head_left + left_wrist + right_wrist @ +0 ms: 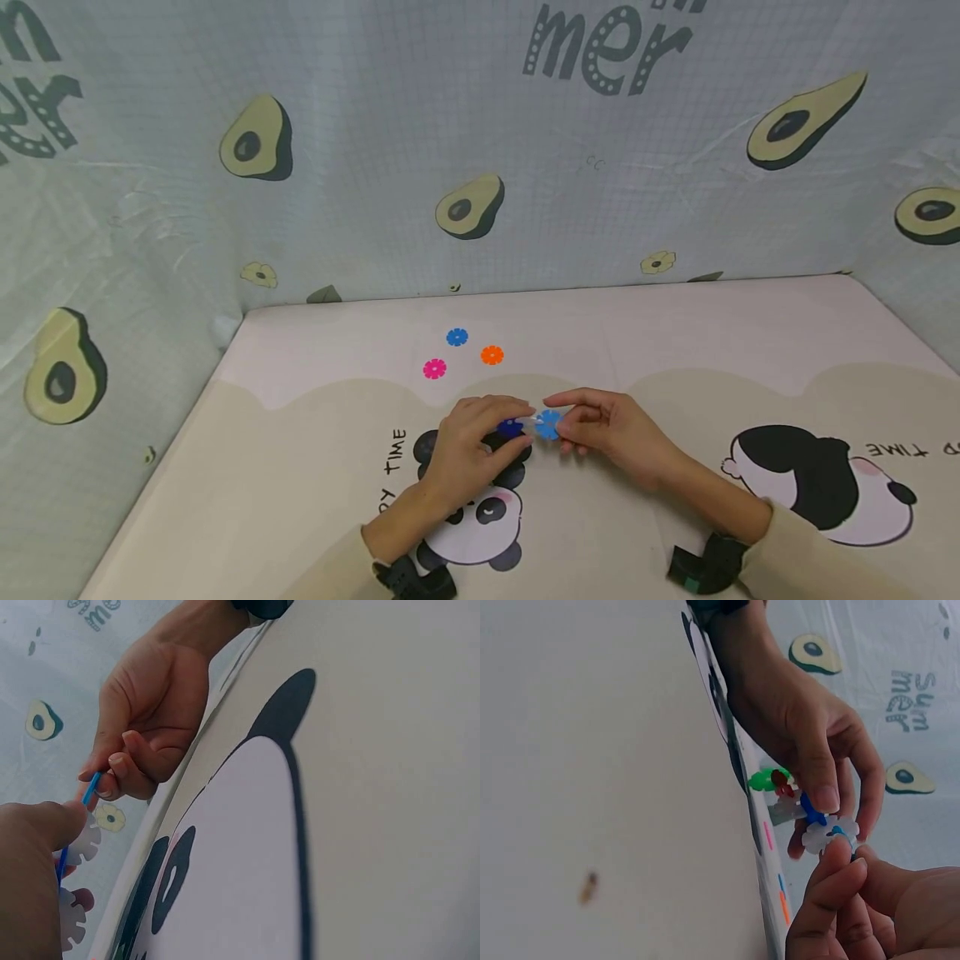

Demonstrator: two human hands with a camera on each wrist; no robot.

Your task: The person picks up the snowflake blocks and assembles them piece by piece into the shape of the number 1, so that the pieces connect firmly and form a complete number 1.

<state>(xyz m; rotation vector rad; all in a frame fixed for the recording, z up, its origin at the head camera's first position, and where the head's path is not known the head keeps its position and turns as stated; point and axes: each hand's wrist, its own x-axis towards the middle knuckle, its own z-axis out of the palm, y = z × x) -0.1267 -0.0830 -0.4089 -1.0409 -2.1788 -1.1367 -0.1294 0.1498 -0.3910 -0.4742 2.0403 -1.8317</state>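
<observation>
My left hand (472, 446) grips a small chain of interlocking notched plastic discs over the printed panda. A dark blue disc (510, 427) shows between its thumb and fingers. In the right wrist view a white disc (817, 838) is joined at the dark blue one's edge, and a green disc (763, 780) and a red disc (784, 790) show behind at the chain's far end. My right hand (611, 433) pinches a light blue disc (548, 424) by thumb and fingertips, its edge at the white disc's slot. The left palm side hides part of the chain.
Farther back on the table lie three loose discs: blue (457, 337), orange (492, 355) and pink (434, 368). The tablecloth (262, 483) carries printed animals. A pale curtain (360, 167) with avocado prints rises behind the table's back edge and at its sides.
</observation>
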